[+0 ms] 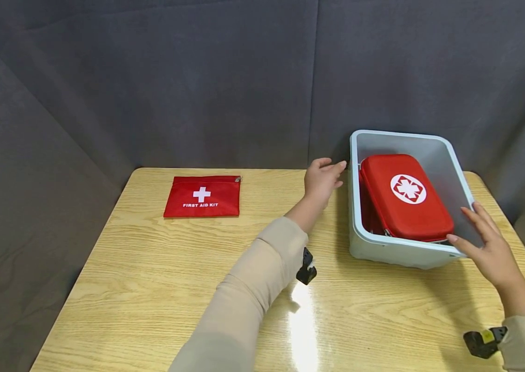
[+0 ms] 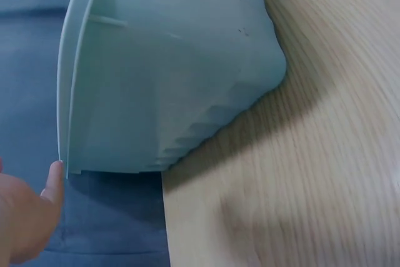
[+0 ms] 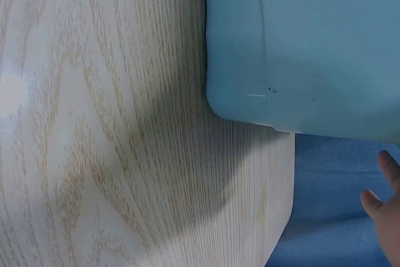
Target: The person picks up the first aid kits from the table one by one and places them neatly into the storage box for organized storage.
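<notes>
A pale blue-grey plastic bin stands at the right of the table. Inside it, tilted against the walls, lies a red first-aid case with a white cross emblem. Just outside the bin's left rim is my left hand, fingers loosely bent and nothing held; in the left wrist view a fingertip comes close to the rim, and I cannot tell if it touches. My right hand is at the front right corner of the rim with its fingers spread. Its thumb is near the case; contact is unclear.
A flat red zip pouch marked FIRST AID KIT lies at the back left of the wooden table. Dark grey curtains hang behind the table and at its sides. The bin stands close to the back edge.
</notes>
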### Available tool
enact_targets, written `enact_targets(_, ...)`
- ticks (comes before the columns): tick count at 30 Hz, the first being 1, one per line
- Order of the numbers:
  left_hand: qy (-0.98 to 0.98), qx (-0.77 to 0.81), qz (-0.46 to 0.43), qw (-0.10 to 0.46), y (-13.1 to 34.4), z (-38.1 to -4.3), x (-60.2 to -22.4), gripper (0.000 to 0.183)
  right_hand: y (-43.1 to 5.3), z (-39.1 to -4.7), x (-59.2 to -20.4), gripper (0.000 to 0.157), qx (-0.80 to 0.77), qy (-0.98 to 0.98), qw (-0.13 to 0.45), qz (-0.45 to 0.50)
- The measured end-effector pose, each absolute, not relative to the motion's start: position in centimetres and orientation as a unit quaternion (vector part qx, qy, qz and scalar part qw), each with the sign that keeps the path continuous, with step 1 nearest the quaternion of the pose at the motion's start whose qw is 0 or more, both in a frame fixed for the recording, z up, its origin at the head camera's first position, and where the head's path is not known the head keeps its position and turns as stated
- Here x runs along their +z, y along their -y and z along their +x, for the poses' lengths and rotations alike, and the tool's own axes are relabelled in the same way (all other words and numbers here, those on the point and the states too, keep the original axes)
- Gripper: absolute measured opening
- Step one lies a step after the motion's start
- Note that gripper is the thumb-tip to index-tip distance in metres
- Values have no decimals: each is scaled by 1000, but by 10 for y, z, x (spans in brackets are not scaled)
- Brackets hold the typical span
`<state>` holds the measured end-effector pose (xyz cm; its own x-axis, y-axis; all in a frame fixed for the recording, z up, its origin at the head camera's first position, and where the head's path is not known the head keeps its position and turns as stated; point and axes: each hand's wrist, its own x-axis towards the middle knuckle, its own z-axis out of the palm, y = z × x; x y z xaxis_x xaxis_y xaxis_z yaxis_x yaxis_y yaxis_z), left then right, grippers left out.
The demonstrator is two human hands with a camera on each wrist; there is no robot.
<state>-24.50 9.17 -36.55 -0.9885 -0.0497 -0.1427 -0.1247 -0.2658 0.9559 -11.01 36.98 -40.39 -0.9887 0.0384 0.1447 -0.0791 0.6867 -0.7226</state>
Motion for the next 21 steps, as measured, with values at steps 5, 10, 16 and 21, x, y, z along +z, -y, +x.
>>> enact_targets(5, -604, 793, -78, 30, -81, -245, -371, 38, -370, -110, -403, 64, 394, 916, 73, 10)
enact_targets(10, -617, 781, -93, 35, -71, -244, -373, 40, -370, -110, -403, 64, 396, 915, 75, 12)
enact_targets(16, -620, 776, -104, 42, -59, -244, -379, 46, -370, -110, -404, 63, 398, 914, 79, 15)
enact_targets(21, -625, 772, -110, 44, -46, -245, -385, 49, -370, -110, -404, 63, 400, 913, 80, 16)
